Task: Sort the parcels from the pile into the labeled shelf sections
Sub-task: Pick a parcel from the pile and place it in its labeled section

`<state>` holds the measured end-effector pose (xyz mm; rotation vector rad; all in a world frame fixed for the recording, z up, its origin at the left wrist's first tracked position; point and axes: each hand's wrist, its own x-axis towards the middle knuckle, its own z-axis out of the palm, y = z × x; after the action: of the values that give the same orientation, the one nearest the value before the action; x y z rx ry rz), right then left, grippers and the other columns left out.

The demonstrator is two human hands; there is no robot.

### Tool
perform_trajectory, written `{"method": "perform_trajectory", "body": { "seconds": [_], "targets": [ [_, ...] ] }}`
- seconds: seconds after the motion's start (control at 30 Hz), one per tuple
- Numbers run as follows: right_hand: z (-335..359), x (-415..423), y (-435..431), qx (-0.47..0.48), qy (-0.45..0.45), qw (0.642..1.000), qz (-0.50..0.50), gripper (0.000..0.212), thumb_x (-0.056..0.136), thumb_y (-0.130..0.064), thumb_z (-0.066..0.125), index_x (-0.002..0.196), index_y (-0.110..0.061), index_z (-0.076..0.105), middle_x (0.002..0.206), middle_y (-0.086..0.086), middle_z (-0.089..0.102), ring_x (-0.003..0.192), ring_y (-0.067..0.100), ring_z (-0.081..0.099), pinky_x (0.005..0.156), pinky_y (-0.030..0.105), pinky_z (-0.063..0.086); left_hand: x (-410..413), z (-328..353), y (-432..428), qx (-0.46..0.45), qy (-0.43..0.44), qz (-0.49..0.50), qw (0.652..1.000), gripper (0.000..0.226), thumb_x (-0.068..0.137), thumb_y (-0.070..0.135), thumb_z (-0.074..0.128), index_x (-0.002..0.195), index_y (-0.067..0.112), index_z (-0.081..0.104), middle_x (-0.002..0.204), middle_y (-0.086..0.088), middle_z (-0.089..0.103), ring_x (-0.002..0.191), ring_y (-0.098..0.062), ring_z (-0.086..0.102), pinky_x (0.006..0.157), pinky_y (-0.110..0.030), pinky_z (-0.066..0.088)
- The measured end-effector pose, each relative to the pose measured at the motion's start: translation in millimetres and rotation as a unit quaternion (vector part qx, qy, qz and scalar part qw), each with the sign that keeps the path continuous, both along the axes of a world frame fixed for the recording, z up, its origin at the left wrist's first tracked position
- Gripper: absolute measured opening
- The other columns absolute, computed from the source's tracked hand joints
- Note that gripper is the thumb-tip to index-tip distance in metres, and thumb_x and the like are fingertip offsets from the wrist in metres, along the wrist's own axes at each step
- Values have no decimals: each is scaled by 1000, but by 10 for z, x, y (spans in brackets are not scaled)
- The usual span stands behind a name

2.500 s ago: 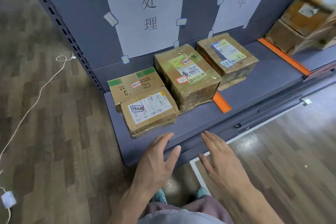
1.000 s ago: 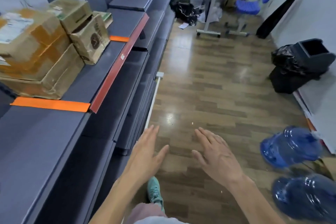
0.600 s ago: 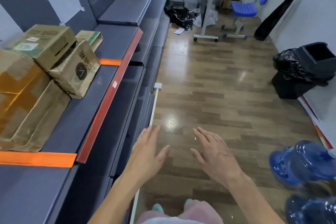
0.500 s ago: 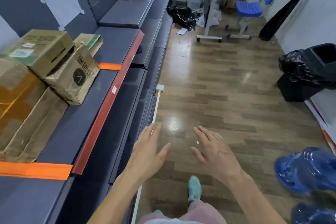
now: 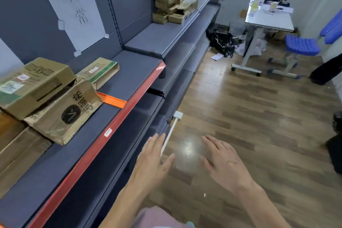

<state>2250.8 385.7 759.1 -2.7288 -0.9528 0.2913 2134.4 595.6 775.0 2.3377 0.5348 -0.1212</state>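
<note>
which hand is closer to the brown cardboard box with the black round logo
Left. The left hand hovers beside the red shelf edge, right of the brown cardboard box; the right hand is farther right, over the wooden floor.

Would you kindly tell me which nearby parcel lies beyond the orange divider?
The flat green-edged parcel, lying past the orange divider; the stacked parcels sit on its near side.

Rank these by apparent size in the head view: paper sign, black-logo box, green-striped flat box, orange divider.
1. paper sign
2. black-logo box, close behind; nearer the camera, so this pair is unsure
3. green-striped flat box
4. orange divider
</note>
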Motion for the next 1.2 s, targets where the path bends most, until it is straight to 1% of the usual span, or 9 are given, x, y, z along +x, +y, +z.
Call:
{"method": "perform_trajectory", "body": {
  "seconds": [0.1,0.23,0.4,0.53,0.63,0.77,0.9,1.03,1.2],
  "targets": [
    [38,418,102,4,0,1000,6,61,104,-45,44,158,-23,26,162,-8,31,147,12,28,120,26,11,387,38,61,1,1,7,1000,72,106,49,46,165,32,8,173,10,1,158,-6,-3,129,-40,12],
    [-20,973,332,-4,11,1000,12,62,105,-47,40,160,-25,21,164,-9,26,149,11,24,123,29,13,949,14,279,9,-1,8,1000,73,105,49,46,165,33,7,172,12,1,158,-5,-4,129,-42,12],
    [-40,1682,727,-8,24,1000,0,62,105,-46,40,160,-26,19,165,-10,23,149,11,23,123,29,11,1778,-81,700,2,-3,1,1000,74,105,50,46,165,32,6,173,11,0,158,-5,-4,129,-38,11],
    [34,2220,937,0,16,1000,-18,63,104,-50,41,160,-26,22,165,-11,24,149,10,24,123,28,13,2472,-34,947,-4,-14,-34,999,74,105,52,45,165,35,6,172,13,0,157,-4,-4,129,-35,9],
    [63,2622,1049,5,17,999,-38,64,104,-50,41,160,-27,22,165,-10,24,150,10,23,124,30,13,2949,26,1112,9,-19,-59,998,74,105,52,45,165,33,7,172,13,1,157,-4,-4,128,-37,9],
    [57,3180,1160,9,21,999,-47,64,103,-51,41,160,-28,22,165,-11,24,150,9,22,124,28,12,3546,82,1271,19,-22,-67,997,73,106,49,45,165,31,7,173,11,2,157,-5,-4,129,-39,10],
    [-8,3819,1207,10,21,999,-47,65,103,-51,43,160,-28,23,165,-10,25,150,9,22,124,30,14,4127,39,1329,13,-11,-65,998,73,106,48,46,165,31,7,173,10,2,158,-6,-4,129,-42,12],
    [-51,4591,1221,11,21,1000,-20,65,103,-53,40,160,-29,22,165,-11,25,150,9,22,124,29,13,4792,-3,1267,12,-11,-42,999,73,106,48,46,165,31,8,173,9,3,158,-6,-4,129,-43,12],
    [60,5521,1174,12,15,1000,12,64,103,-52,40,160,-28,22,165,-10,25,150,10,23,124,29,13,5613,52,1099,1,-25,-5,1000,74,105,51,46,165,31,8,173,10,4,157,-5,-4,129,-38,10]
  ]
}}
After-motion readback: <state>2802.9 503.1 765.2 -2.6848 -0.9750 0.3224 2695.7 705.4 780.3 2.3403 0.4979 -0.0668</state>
